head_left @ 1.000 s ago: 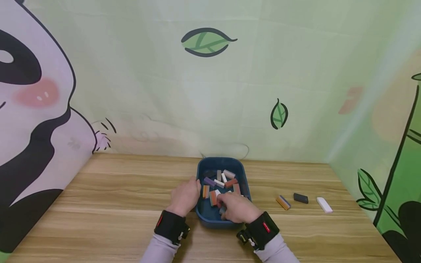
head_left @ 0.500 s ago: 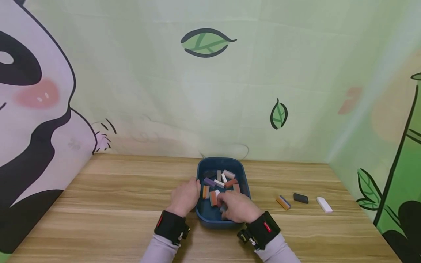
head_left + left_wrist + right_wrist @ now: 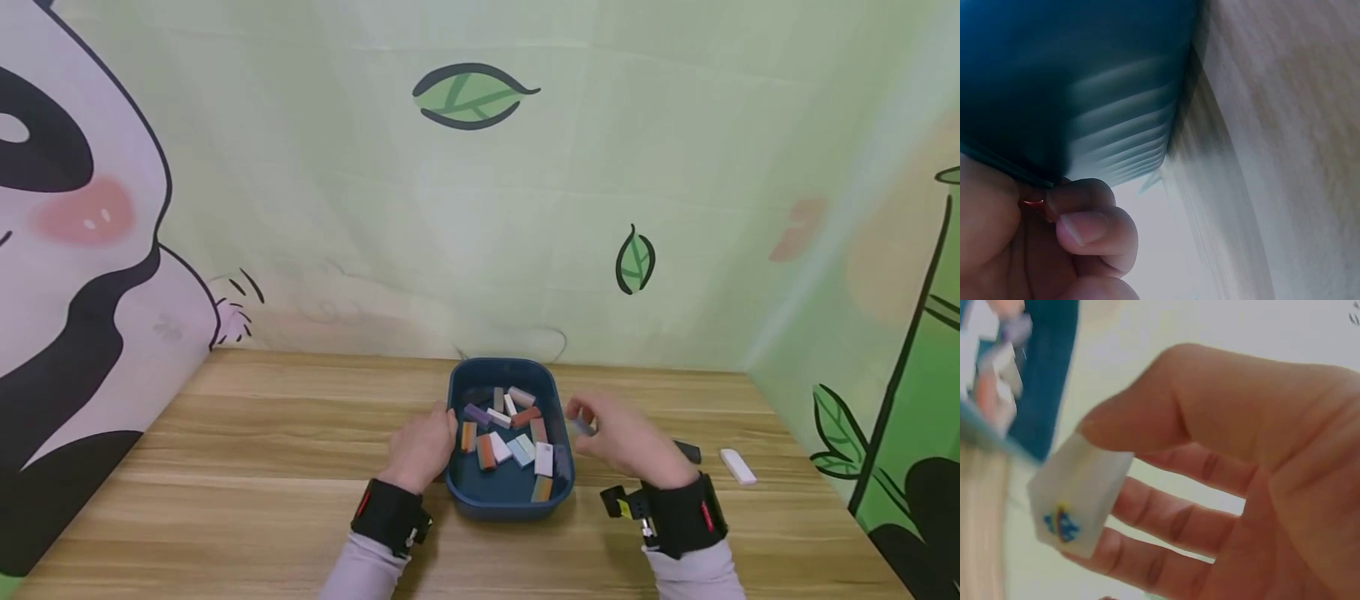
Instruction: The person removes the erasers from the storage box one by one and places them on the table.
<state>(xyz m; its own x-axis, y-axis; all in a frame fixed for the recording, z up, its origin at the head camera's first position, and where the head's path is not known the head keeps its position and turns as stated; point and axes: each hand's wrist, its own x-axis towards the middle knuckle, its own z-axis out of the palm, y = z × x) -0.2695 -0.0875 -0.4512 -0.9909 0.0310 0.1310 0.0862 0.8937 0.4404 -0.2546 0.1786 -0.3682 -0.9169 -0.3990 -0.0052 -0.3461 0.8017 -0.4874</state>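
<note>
A dark blue plastic bin [image 3: 480,493] stands on the wooden table with several small erasers inside, among them a purple one [image 3: 477,415] and a light blue and white one [image 3: 521,451]. My left hand [image 3: 422,448] grips the bin's left rim; in the left wrist view its curled fingers [image 3: 1094,228] show at the edge. Just right of the bin, my right hand [image 3: 628,437] pinches a pale eraser [image 3: 1079,494] between thumb and fingers. A blue and yellow print marks its face in the right wrist view.
On the right of the table [image 3: 315,400] lie a black eraser [image 3: 688,452], partly behind my right hand, and a white eraser [image 3: 738,467]. A green printed backdrop [image 3: 337,167] rises behind the table.
My right hand has lifted out of the bin and moved right, carrying the pale eraser. It now hides the orange and blue eraser on the table. My left hand has stayed at the rim.
</note>
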